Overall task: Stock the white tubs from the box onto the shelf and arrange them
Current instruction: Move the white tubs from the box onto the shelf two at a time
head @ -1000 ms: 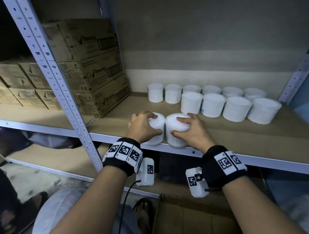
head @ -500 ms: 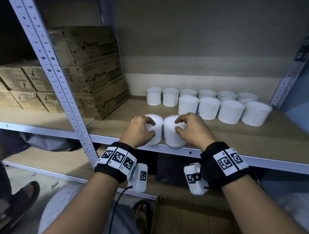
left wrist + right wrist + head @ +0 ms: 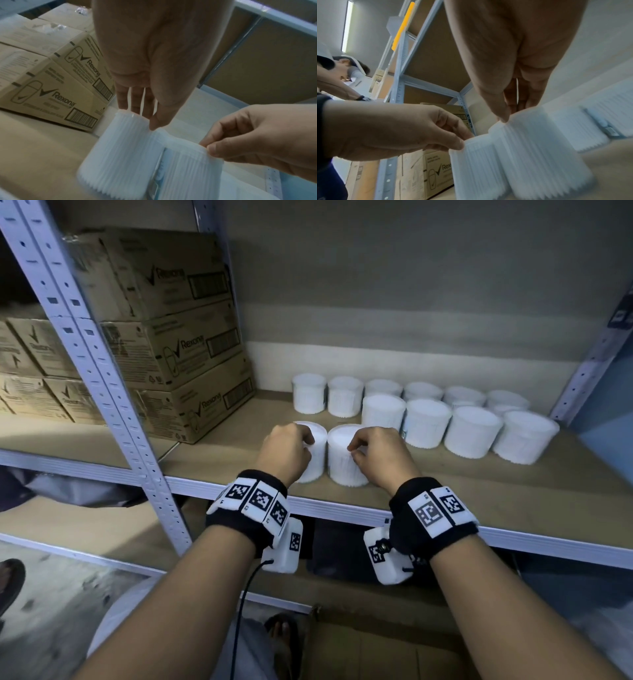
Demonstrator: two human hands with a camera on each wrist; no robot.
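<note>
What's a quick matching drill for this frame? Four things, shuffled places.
Things:
1. left hand
2. right hand
3. Rexona cartons
4. back row of tubs

Places:
a. rearmost on the shelf
b. grips the right front tub
c. stacked at the shelf's left end
d. grips the left front tub

Pairs: 1-d, 2-b, 3-c, 4-a.

Two white ribbed tubs [image 3: 329, 455] upright, touching, near shelf [image 3: 513, 484] front edge; ten more in two back rows [image 3: 428, 405].
</note>
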